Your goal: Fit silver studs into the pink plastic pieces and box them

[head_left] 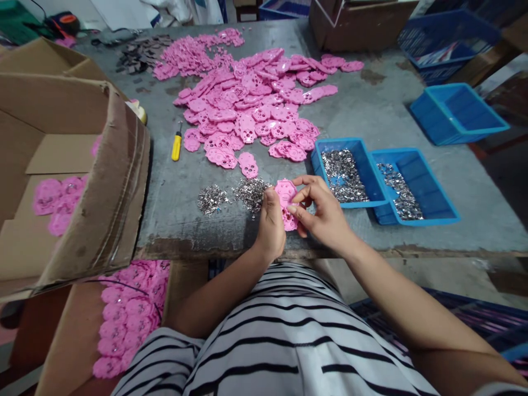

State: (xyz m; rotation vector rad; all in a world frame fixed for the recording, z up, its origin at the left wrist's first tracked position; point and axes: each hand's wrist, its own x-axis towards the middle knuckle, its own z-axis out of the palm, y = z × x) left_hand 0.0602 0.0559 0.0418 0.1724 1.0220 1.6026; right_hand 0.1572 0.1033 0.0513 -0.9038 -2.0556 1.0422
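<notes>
The person's left hand point(272, 228) is grasping a pink plastic plate point(285, 192), thumb upright along its left edge. The right hand point(324, 214) comes in from the other side, wrist bent inward, fingers curled, with thumb and forefinger at the plate's face; I can't tell whether they pinch something small. Both forearms angle in from below, so the plate sits up in front of the striped shirt point(268, 330), over the near edge of the tabletop point(388, 104).

Just left of the hands lie two heaps of small metal parts point(212, 199). On the right, a blue bin point(367, 165) stands close by the right hand, a second blue bin point(433, 187) touching it. Beyond the plate, a pile of pink plates point(247, 104) spreads towards the far edge. A strip of grey surface runs leftward from the heaps to the cardboard box point(119, 181), with a yellow screwdriver point(176, 147) further back.
</notes>
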